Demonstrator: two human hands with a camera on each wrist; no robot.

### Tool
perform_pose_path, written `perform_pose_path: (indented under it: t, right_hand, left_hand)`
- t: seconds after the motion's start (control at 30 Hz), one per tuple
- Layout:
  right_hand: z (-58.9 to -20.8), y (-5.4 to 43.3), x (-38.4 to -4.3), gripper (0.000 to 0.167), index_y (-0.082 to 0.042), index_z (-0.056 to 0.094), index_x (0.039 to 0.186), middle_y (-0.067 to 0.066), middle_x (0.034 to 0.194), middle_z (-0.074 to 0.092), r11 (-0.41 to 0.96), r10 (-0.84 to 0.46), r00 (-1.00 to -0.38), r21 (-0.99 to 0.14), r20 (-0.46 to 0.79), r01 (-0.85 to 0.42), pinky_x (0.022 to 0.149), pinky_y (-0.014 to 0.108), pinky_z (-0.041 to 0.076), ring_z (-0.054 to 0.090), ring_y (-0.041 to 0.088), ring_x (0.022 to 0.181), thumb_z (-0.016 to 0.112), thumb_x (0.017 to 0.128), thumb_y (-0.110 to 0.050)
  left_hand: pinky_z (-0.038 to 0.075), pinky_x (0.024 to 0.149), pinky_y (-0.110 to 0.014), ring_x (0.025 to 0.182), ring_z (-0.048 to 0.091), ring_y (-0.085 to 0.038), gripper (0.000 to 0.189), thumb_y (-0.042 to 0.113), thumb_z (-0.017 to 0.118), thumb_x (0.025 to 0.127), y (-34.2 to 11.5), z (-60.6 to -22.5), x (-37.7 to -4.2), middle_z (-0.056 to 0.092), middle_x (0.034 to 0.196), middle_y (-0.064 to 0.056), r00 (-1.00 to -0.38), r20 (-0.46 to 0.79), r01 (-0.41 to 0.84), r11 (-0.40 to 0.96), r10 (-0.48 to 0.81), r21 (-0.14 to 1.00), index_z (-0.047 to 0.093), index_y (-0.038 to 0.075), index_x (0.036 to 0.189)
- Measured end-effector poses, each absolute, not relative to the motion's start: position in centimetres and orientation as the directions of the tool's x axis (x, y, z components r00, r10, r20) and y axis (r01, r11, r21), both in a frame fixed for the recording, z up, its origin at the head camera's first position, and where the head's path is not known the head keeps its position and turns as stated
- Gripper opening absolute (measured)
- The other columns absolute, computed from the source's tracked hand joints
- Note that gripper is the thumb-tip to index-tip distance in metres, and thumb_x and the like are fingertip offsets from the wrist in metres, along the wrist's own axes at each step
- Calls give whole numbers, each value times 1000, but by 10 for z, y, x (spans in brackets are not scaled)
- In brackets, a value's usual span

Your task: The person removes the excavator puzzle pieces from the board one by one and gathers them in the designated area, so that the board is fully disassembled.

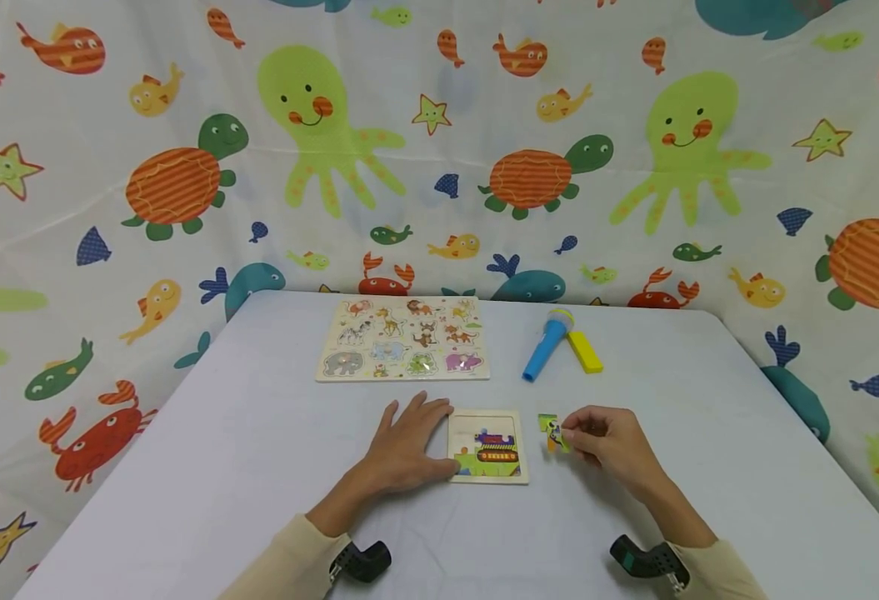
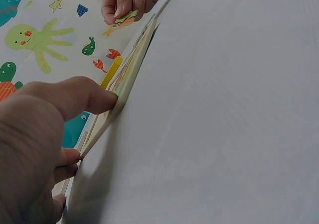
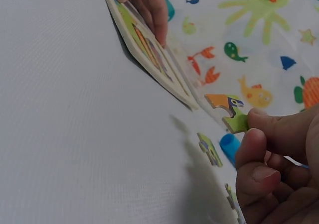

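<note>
A small square wooden puzzle board lies in front of the person, its lower part filled with pieces that picture a dark blue and orange tracked vehicle over green. Bare wood shows at its upper part. My left hand rests at the board's left side with spread fingers, thumb on the near left rim and fingertips by the far left corner. Just right of the board, my right hand pinches an orange and green puzzle piece between thumb and forefinger, raised above the table. Another green piece lies below it.
Toward the back left lies a larger animal puzzle board. A blue toy microphone and a yellow block lie at the back right. Behind the white table hangs a sea-animal cloth.
</note>
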State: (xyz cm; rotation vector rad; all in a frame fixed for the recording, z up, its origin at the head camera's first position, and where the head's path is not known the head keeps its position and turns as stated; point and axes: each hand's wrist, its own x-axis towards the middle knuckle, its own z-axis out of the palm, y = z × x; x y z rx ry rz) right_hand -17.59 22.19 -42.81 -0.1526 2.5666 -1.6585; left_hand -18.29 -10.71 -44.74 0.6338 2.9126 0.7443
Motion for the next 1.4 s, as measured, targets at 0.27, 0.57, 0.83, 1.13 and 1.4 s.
perform_pose_path:
  t: [0.27,0.57,0.83,1.13,1.4]
  right_hand:
    - [-437,223,-179,16,3,69,96,9,78,64,417,-120,-991,-909,-52,-2,49,25,45,54,15,59,78,88,-8]
    - [-448,222,-178,12,-1,69,89,7,73,63,511,-120,-993,-857,7,-67,48,25,47,53,13,56,79,86,-7]
    - [-447,216,-176,13,-3,67,88,6,73,62,553,-102,-994,-829,37,-87,48,25,48,54,14,55,79,86,-8]
    - [-449,215,-177,15,-5,65,84,5,72,60,583,-113,-990,-801,81,-132,47,25,48,54,13,55,79,84,-3]
    - [-449,212,-177,18,-9,64,79,0,72,60,653,-98,-984,-737,147,-175,58,23,48,57,16,66,81,80,-3]
  left_hand:
    - [4,122,-62,155,20,-32,82,46,74,80,-108,-447,-185,42,159,-3,-909,45,384,790,415,477,47,17,151]
    - [2,123,-60,155,19,-30,83,50,73,80,-107,-448,-183,41,160,-1,-913,23,368,801,406,472,46,19,152]
    - [4,122,-61,155,20,-30,83,51,71,80,-108,-447,-185,41,160,-1,-911,33,381,810,411,447,46,19,153]
    - [6,122,-62,154,21,-31,83,50,72,81,-108,-447,-185,42,160,-2,-906,39,395,809,421,436,46,17,152]
    - [5,122,-62,155,20,-30,83,53,70,82,-107,-447,-186,40,161,-1,-907,35,393,816,419,423,44,19,153]
